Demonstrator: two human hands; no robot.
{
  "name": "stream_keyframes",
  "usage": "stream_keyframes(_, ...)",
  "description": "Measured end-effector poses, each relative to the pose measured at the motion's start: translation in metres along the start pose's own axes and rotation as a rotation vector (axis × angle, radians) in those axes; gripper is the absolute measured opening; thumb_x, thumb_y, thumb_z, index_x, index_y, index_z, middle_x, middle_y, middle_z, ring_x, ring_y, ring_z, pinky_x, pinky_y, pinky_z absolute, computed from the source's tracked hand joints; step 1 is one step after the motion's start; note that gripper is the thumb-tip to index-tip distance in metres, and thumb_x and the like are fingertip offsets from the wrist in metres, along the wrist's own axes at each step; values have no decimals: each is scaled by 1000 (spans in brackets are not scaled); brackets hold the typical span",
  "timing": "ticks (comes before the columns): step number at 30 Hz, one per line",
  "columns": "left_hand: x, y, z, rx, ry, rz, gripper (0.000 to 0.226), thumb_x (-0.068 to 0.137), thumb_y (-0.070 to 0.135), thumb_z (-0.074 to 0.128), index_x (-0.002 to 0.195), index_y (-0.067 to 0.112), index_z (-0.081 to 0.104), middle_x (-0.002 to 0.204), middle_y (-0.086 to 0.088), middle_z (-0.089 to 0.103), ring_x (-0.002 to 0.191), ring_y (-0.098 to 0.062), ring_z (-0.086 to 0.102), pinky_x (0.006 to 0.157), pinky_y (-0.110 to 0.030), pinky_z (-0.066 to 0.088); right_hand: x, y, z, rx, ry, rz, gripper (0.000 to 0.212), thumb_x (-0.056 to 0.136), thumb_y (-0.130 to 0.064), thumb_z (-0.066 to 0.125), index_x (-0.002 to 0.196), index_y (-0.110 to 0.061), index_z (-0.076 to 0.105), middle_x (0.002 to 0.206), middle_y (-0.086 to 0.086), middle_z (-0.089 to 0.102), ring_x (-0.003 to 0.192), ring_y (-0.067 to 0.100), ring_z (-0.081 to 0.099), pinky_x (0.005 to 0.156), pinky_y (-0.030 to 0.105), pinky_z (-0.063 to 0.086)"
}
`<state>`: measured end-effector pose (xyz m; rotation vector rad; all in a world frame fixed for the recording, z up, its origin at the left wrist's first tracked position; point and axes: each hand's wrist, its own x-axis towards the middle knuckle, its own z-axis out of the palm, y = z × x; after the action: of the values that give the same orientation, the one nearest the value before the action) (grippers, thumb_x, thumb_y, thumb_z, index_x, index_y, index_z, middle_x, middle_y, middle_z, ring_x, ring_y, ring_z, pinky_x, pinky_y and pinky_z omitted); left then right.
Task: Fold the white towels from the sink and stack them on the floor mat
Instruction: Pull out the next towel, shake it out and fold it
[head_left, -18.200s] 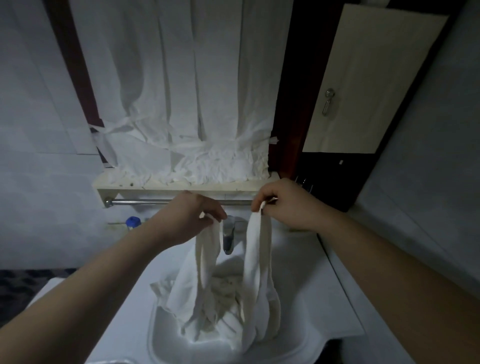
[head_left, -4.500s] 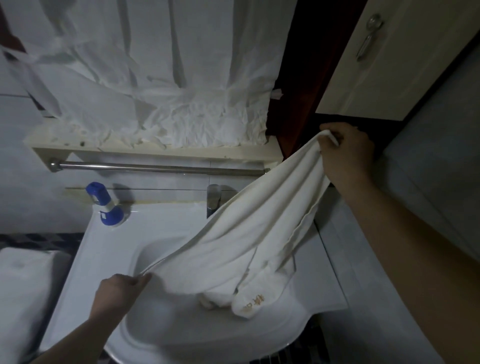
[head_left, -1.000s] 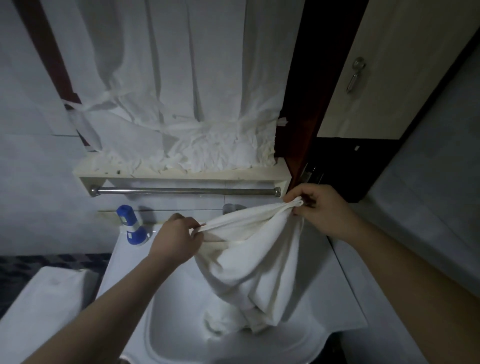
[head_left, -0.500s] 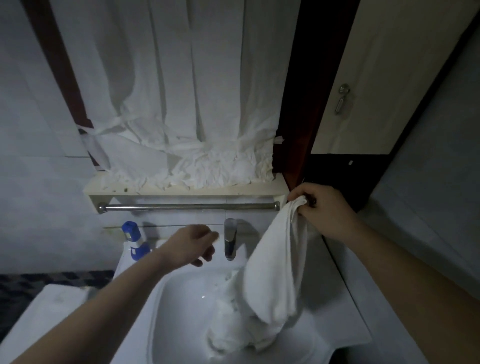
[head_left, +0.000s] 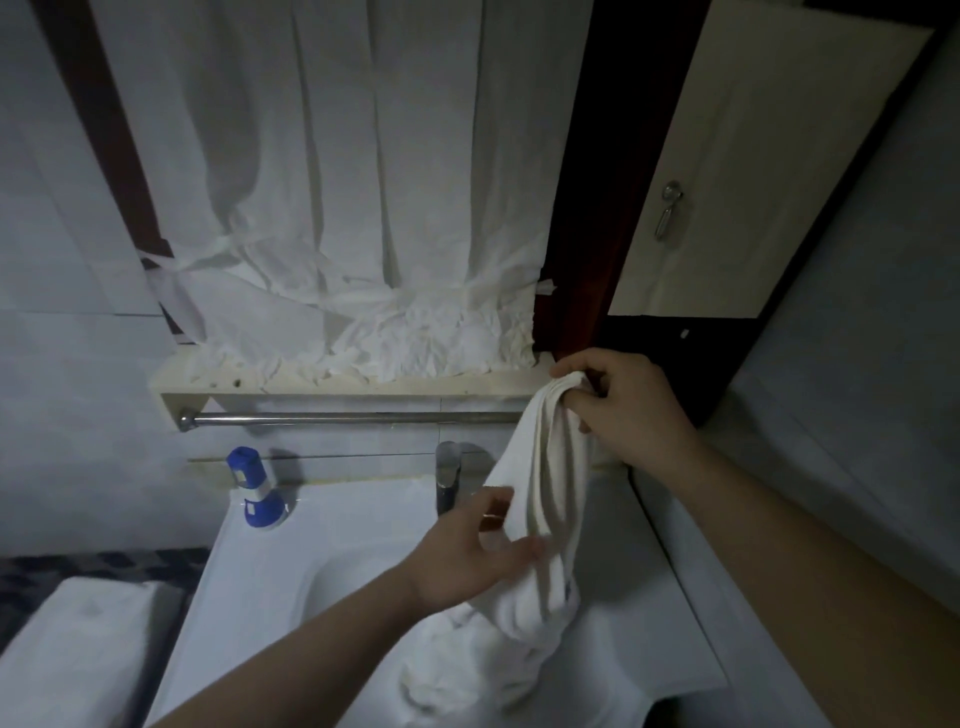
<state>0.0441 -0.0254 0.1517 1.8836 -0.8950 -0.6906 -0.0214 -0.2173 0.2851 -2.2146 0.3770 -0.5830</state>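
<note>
Right hand (head_left: 626, 408) fisted on bunched top of white towel (head_left: 540, 514), held up near far right of sink (head_left: 270, 577); towel hanging in folds, lower end piled in the basin. Left hand (head_left: 467, 558) open, fingers spread — thumb and fingertips just at the hanging cloth, no closed grasp visible. Faucet (head_left: 447, 475) behind; blue bottle (head_left: 254, 493) at far left rim; metal bar (head_left: 343, 417) above.

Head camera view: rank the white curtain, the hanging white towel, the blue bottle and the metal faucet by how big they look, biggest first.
1. White fabric curtain, by far the largest.
2. White cloth towel hanging from the right hand.
3. Blue plastic bottle and silver metal faucet: they look much alike, too close to rank.
</note>
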Motion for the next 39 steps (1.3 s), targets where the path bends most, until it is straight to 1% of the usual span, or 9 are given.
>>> stream_keyframes(4,-2,2,6,67,102,50,55,79,59,64,129,40,53,119,24,63,106,7,60,88,-16,50,-1,-9,-1,-15,0,-3,25,89,-12,67,98,-34,72,92,-19,67,74,-1,66,60,13,52)
stream_keyframes(6,0,-7,1,107,214,26,22,86,42,54,100,31,67,92,15,71,81,4,63,77,-28,55,-2,-10,-3,-33,5,-12,27,89,-12,66,97,-37,71,91,-21,66,74,-3,65,60,13,51)
stream_keyframes(9,-2,-16,-17,183,331,-25,14,79,31,51,66,27,56,62,6,60,58,-4,54,57,-28,43,-3,-11,-11,-38,26,-9,27,89,-10,66,94,-37,71,91,-19,68,66,-6,64,57,11,50)
stream_keyframes(13,-9,-27,-30,145,443,11,10,84,36,59,87,27,63,77,6,67,74,-6,61,66,-25,46,-6,-12,-11,-13,42,11,26,88,-7,65,96,-31,72,94,-15,69,61,-6,63,54,10,48)
stream_keyframes(17,-21,-21,-17,181,334,39,45,79,70,59,102,31,59,94,12,65,86,-4,62,77,-29,51,-5,-17,-6,-6,69,24,31,87,-6,63,90,-37,70,92,-15,69,59,-6,63,52,9,47)
stream_keyframes(23,-19,-35,-24,259,396,-238,23,89,29,60,69,25,51,68,5,62,66,-13,60,71,-35,53,-4,-16,-9,-67,86,32,28,87,-10,63,92,-36,71,90,-17,69,64,-2,65,56,9,48)
stream_keyframes(30,-18,-31,-86,-117,487,-443,20,81,16,78,97,12,67,98,-9,69,83,-27,70,61,-37,63,-6,11,-11,-208,93,81,22,89,-13,62,101,-27,74,101,-8,71,89,13,67,85,32,56)
stream_keyframes(35,-17,8,-126,487,537,-335,8,79,28,74,78,24,68,79,1,71,81,-22,68,66,-27,51,-5,19,-16,-249,95,57,20,89,-13,64,103,-24,74,101,-9,71,92,8,63,78,19,46)
stream_keyframes(39,-15,46,-145,-251,522,-296,11,83,-2,70,79,7,66,79,-13,69,62,-21,68,55,-29,59,-4,15,-25,-270,73,7,26,87,-2,60,95,-23,72,97,-8,68,90,8,61,78,20,46)
